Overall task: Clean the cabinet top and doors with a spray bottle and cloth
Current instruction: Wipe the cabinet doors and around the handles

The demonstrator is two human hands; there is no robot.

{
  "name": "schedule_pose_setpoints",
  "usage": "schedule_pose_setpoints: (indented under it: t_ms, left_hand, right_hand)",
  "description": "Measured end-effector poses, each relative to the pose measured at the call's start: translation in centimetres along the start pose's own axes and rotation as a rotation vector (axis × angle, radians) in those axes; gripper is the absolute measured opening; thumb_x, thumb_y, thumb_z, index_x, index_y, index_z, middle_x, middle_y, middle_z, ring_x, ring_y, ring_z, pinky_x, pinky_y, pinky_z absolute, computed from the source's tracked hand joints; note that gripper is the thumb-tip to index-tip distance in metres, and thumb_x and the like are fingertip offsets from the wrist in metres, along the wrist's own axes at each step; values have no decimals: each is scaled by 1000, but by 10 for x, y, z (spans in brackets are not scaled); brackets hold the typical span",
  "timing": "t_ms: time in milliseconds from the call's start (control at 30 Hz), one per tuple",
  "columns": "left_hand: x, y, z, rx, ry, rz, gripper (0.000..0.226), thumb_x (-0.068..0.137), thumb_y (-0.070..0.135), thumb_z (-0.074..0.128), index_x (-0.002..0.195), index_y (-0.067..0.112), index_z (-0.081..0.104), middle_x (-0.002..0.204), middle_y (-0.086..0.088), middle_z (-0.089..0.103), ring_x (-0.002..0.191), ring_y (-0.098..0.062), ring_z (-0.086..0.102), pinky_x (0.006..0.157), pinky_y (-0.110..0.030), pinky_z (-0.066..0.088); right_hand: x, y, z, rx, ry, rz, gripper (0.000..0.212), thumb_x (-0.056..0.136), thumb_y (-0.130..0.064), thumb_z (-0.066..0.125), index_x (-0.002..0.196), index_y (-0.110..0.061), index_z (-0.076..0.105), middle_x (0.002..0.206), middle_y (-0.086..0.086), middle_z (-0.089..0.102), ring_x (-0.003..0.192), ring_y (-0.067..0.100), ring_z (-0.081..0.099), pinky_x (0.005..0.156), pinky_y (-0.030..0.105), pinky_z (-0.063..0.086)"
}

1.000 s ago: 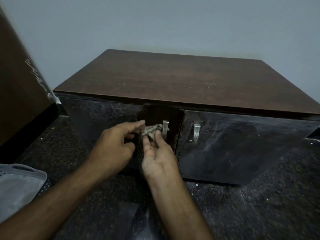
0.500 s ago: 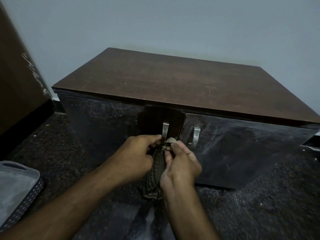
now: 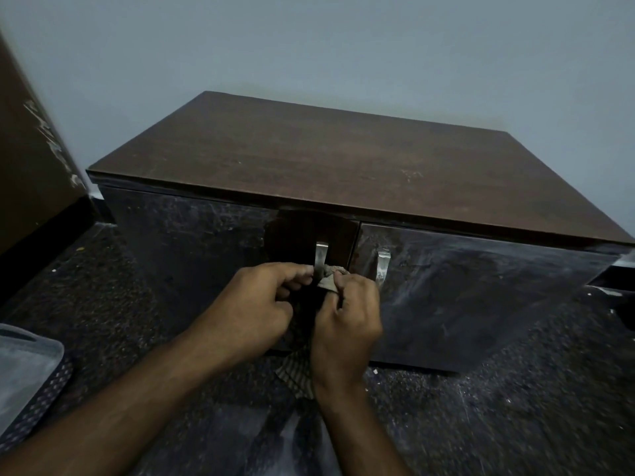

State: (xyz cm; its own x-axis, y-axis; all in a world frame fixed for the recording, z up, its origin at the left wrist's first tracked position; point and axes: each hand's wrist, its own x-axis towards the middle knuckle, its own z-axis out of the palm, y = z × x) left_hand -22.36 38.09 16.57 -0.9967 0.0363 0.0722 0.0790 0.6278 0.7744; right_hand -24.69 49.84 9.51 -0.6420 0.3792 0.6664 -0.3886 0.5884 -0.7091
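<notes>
Two doors front one low cabinet [image 3: 309,156] at 12 o'clock, against a plain grey wall [image 3: 343,39]. Cabinet top is flat brown wood-grain laminate, rectangular, long axis left-right, faint pale scuff toward 2 o'clock. Left door [image 3: 185,242] and right door [image 3: 481,286] are glossy dark panels, streaked and dusty; a cleaner dark patch sits at the left door's upper inner corner. Floor [image 3: 481,424] is dark speckled stone with whitish smears. Brown panel [image 3: 31,149] with white scratches at 9 o'clock. Pale plastic basket [image 3: 24,372], perforated rim, at 8 o'clock. Each door has a flat bent metal handle, upright: left handle [image 3: 321,254], right handle [image 3: 382,264].

Cloth [image 3: 299,372] at centre, striped, thin, crumpled; long axis vertical, hanging down in front of the door seam to the floor edge, top bunched just below the left handle. Left hand [image 3: 254,307], fingers curled, pinches the cloth's top beside the left handle. Right hand [image 3: 347,321], fingers curled, pinches the bunched top with thumb and forefinger. Hands nearly touching.
</notes>
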Motion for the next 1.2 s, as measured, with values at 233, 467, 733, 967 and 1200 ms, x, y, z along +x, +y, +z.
schedule_pose_setpoints:
  t_ms: [233, 467, 733, 967, 1200]
  left_hand:
    - [-5, 8, -6, -64, 114, 61, 73, 74, -14, 50, 132, 29, 59, 122, 16, 65, 114, 1, 57, 100, -27, 49]
    - [-5, 11, -7, -76, 113, 72, 73, 74, -14, 49, 133, 27, 59, 121, 14, 65, 114, -1, 58, 99, -26, 50]
    - [-5, 21, -5, -110, 178, 32, 67, 79, -14, 50, 133, 25, 58, 117, 16, 64, 110, 2, 57, 94, -10, 46]
    - [-4, 21, -13, -114, 238, 10, 65, 81, -11, 51, 135, 25, 58, 126, 14, 62, 113, 4, 56, 85, 4, 38]
    - [-4, 24, -18, -79, 268, 28, 58, 82, -7, 53, 129, 25, 62, 121, 16, 63, 105, 10, 55, 81, 5, 38]
  right_hand:
    - [3, -5, 2, 71, -7, 235, 10, 80, 8, 73, 82, -2, 73, 82, 1, 59, 72, 3, 55, 64, 12, 49]
    - [5, -2, 1, 27, 0, 80, 11, 80, 10, 72, 80, -1, 71, 81, 4, 59, 75, -1, 51, 74, -2, 40]
    - [17, -19, 1, 124, 15, 133, 15, 78, 14, 73, 83, 0, 77, 79, 0, 62, 78, -4, 57, 72, -5, 38]
    - [40, -36, -6, 114, -48, -261, 21, 82, 14, 68, 99, 3, 76, 97, 13, 70, 91, 21, 66, 88, 19, 50]
    - [13, -30, -9, 62, -202, -224, 22, 90, -15, 66, 106, -1, 74, 109, 12, 59, 103, 20, 56, 92, 23, 47]
